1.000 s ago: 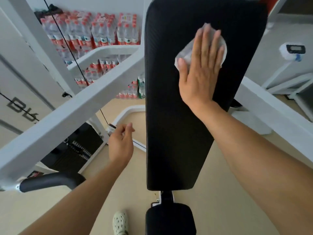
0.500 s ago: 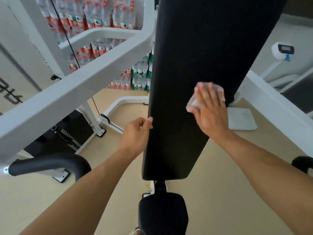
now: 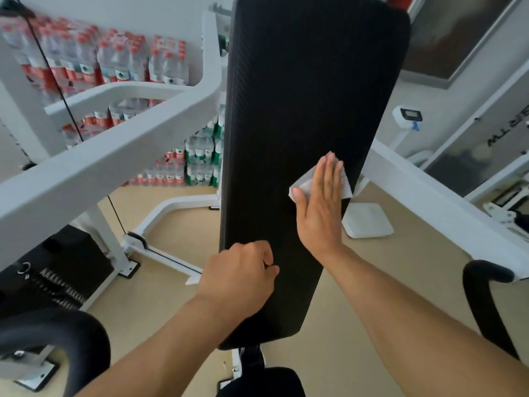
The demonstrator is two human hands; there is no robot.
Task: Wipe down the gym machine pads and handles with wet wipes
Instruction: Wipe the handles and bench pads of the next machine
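Note:
A long black back pad (image 3: 286, 110) slopes up the middle of the head view. My right hand (image 3: 320, 207) lies flat with straight fingers on its right side, pressing a white wet wipe (image 3: 305, 186) against the pad near the right edge. My left hand (image 3: 240, 279) rests on the pad's lower left part with its fingers curled; nothing shows inside them. A black seat pad (image 3: 263, 382) sits below the back pad. Black curved handles are at lower left (image 3: 57, 330) and lower right (image 3: 481, 296).
White frame arms run left (image 3: 100, 161) and right (image 3: 429, 190) of the pad. Packs of bottled water (image 3: 114, 61) are stacked at the back wall. A weight stack (image 3: 57, 282) stands at left. A white floor scale (image 3: 369, 222) lies right of the pad.
My right hand has slid the wipe down from the pad's top to its middle right edge. My left hand has moved from the air at the left onto the pad's lower left.

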